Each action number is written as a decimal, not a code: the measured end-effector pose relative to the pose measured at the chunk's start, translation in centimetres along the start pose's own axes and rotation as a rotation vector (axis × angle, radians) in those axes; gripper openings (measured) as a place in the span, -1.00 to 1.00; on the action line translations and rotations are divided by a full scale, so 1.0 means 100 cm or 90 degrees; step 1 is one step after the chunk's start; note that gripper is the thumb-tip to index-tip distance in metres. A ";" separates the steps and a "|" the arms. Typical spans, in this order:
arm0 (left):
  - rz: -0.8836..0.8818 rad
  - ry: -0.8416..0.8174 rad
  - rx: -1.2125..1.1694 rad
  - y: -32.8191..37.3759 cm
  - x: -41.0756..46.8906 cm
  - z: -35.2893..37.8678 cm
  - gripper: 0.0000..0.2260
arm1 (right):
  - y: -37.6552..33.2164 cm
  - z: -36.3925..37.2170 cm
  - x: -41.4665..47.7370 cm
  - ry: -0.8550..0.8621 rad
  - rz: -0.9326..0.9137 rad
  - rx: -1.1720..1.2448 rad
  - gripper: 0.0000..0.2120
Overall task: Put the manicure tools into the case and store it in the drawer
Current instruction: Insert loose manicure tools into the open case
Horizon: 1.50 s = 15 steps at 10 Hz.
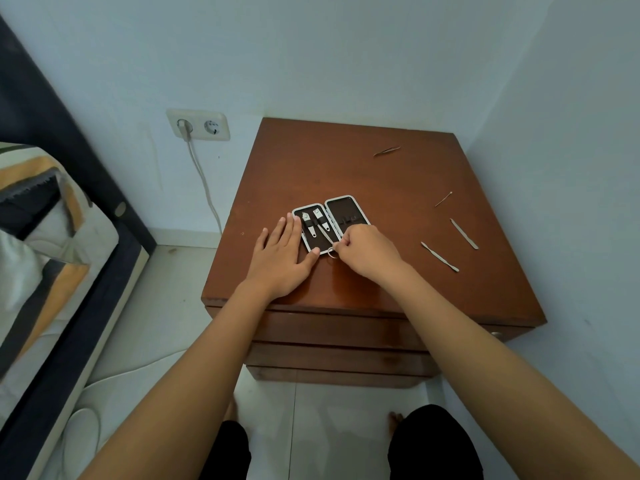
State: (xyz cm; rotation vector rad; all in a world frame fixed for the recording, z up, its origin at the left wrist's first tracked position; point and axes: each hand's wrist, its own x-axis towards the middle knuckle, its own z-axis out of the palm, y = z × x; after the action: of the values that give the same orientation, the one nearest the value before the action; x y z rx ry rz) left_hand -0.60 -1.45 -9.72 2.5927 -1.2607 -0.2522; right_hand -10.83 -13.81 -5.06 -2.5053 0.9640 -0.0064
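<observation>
- Both forearms reach forward from the bottom edge, over dark-clad knees and a pale tiled floor.
- Left hand (281,258) lies flat with its fingers spread, palm down on the bench (346,168); its fingertips rest on the left edge of the case (330,223) and the thumb tip touches the case's near corner.
- Right hand (369,252) is curled, its grip pinching the ringed handle end of small scissors (327,237) at the case's near edge; the blades slant up across the left half.
- That case lies open and flat near the middle of the bench, two dark-lined halves side by side with a pale rim.
- Two nail clippers (313,221) sit under straps in the left half; the right half shows only its empty loops.
- Loose tools lie on the bench to the right, well apart from the case: tweezers (387,151) near the far edge, a thin ear pick (443,199), a nail file (464,233), and a cuticle pusher (440,257) nearest the right hand.
- Below the bench top, the drawer fronts (332,329) are shut.
- At left, a bed with striped bedding stands beside a wall socket (198,125) with a cable plugged in.
</observation>
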 end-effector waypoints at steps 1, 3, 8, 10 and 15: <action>0.000 0.007 0.000 0.000 0.000 0.000 -0.37 | -0.003 0.004 0.005 0.007 -0.003 0.000 -0.80; -0.001 0.007 -0.004 0.000 0.000 0.001 -0.39 | 0.003 0.010 -0.001 0.130 -0.129 0.046 -0.85; 0.001 -0.004 -0.004 0.001 0.000 -0.001 -0.40 | 0.024 0.015 -0.015 0.086 -0.335 -0.192 -0.60; 0.001 -0.014 -0.008 0.000 0.000 -0.004 -0.41 | 0.013 0.022 -0.004 0.070 -0.299 -0.244 -0.52; 0.007 0.030 -0.016 0.000 -0.003 0.001 -0.41 | 0.026 0.028 -0.005 0.157 -0.342 -0.084 -0.69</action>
State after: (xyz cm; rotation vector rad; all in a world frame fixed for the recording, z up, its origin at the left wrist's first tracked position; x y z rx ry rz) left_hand -0.82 -1.26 -9.74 2.5538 -1.2481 -0.2022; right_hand -12.43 -14.07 -8.57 -2.8574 0.3545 -0.4383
